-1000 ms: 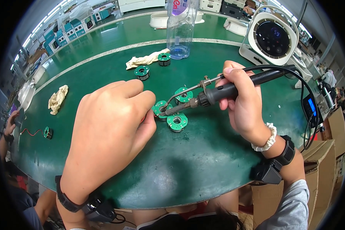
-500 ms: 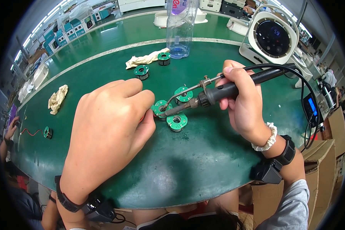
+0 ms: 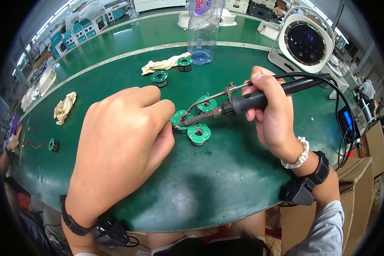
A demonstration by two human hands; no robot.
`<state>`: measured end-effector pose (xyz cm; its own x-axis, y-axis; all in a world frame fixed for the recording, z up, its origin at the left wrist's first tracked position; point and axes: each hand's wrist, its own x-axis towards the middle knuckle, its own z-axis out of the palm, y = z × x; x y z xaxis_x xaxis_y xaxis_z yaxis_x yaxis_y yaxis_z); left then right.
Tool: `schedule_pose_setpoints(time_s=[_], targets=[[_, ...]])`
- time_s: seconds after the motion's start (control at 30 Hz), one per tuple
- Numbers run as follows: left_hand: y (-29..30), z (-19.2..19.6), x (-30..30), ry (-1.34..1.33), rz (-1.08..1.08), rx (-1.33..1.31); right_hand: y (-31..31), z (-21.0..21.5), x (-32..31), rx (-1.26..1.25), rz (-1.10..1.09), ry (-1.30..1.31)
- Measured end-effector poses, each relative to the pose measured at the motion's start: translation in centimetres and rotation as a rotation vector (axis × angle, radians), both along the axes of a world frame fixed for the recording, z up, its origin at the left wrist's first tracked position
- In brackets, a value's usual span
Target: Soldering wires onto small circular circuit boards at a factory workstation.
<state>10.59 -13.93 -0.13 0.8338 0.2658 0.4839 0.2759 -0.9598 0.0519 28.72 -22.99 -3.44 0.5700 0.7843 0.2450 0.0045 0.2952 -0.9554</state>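
left hand (image 3: 123,141) curled, right hand (image 3: 271,111) gripping

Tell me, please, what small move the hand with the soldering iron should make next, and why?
Probably keep the soldering iron steady: its tip already meets the round green board that the left hand pins against the table, while the right hand grips the handle.

Table (image 3: 226,187): smooth green mat, slight sheen. Soldering iron (image 3: 260,99): matt black rubbery grip, bare metal tip and thin metal feed tube. Round boards (image 3: 199,133): glossy green laminate with shiny metal centres. Far bottle (image 3: 203,32): clear glossy plastic. Rags (image 3: 65,107): crumpled off-white cloth, rough. Right-hand boxes (image 3: 373,147): matt brown cardboard. Wrist scrunchie (image 3: 298,156): white fabric.
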Motion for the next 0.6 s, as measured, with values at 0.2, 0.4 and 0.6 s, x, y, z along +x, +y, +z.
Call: schedule_pose_setpoints(time_s=[0.2, 0.4, 0.6], targets=[[0.02, -0.02, -0.02, 0.002, 0.003, -0.005, 0.01, -0.1, 0.05, 0.004, 0.025, -0.007], [0.02, 0.07, -0.05, 0.007, 0.007, -0.011, 0.03, -0.14, 0.1, 0.01, 0.035, -0.023], [-0.01, 0.3, -0.17, 0.017, 0.011, -0.008, 0.07, 0.03, 0.37, 0.033, 0.01, -0.021]])
